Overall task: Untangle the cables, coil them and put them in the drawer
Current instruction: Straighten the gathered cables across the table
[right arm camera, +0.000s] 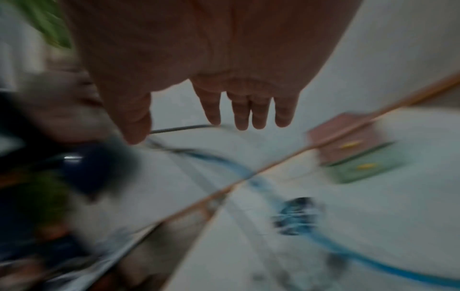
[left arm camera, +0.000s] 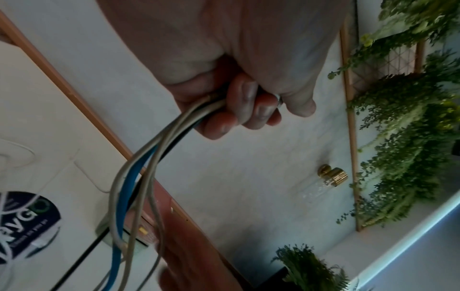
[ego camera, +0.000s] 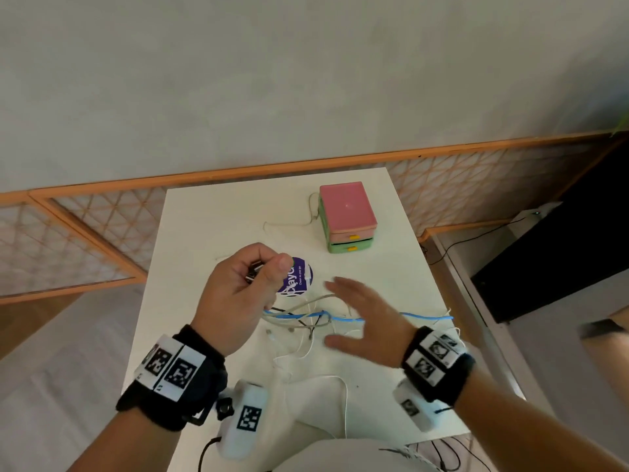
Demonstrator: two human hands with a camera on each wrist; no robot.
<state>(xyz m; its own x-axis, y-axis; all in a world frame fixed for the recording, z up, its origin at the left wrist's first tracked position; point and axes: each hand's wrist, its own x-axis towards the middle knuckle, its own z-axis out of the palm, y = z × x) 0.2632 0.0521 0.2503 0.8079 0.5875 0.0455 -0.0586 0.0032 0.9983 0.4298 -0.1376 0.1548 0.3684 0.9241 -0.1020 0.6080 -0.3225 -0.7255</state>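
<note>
A tangle of blue, grey, black and white cables [ego camera: 306,318] lies on the white table [ego camera: 211,219] in front of me. My left hand [ego camera: 248,277] is raised above it, its fingers curled round a bunch of grey, blue and black cables [left arm camera: 159,149] that hang down to the table. My right hand [ego camera: 357,318] hovers flat over the tangle with straight, spread fingers [right arm camera: 248,110] and holds nothing. The small drawer unit [ego camera: 347,216], pink on top and green below with yellow handles, stands at the back right with both drawers closed.
A round purple sticker [ego camera: 297,277] lies on the table behind my left hand. A thin beige cable [ego camera: 289,224] runs left from the drawer unit. A white cable [ego camera: 323,379] trails toward the near edge. An orange-framed lattice fence [ego camera: 102,216] surrounds the table.
</note>
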